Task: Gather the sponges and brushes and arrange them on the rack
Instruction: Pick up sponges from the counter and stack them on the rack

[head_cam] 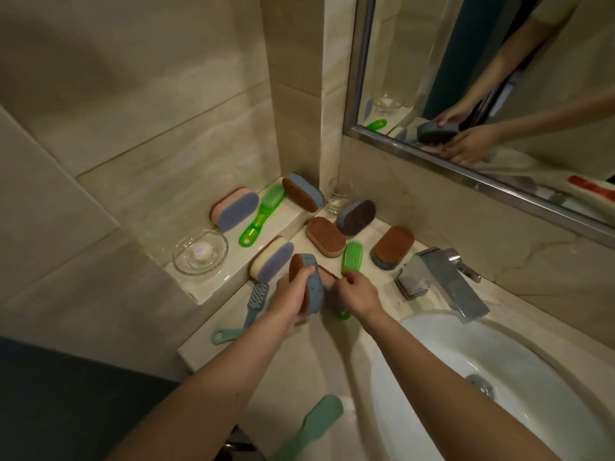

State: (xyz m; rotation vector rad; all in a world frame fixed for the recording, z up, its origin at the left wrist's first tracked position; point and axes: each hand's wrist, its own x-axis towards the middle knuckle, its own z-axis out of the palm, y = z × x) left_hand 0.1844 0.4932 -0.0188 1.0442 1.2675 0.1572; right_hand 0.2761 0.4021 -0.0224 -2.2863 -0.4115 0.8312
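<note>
My left hand [293, 294] grips a blue sponge with a brown scourer face [312, 287], held on edge above the counter. My right hand [357, 292] has its fingertips curled on a brown-topped sponge [327, 277] lying between the hands. A green brush [351, 256] runs under that hand. Several more sponges [326, 237] [392, 247] [356, 217] lie on the counter by the wall. On the raised ledge [219, 287] rest a pink-and-blue sponge [234, 209], a green brush [263, 214] and a brown-faced sponge [303, 193]. A layered sponge [271, 259] leans at the ledge's edge.
A teal brush [254, 304] lies at the counter's left edge, another teal brush [316, 424] near the front. A glass dish [199, 257] sits on the ledge, a drinking glass [339, 197] in the corner. The faucet [442, 281] and basin [416, 327] are to the right, the mirror [482, 78] above.
</note>
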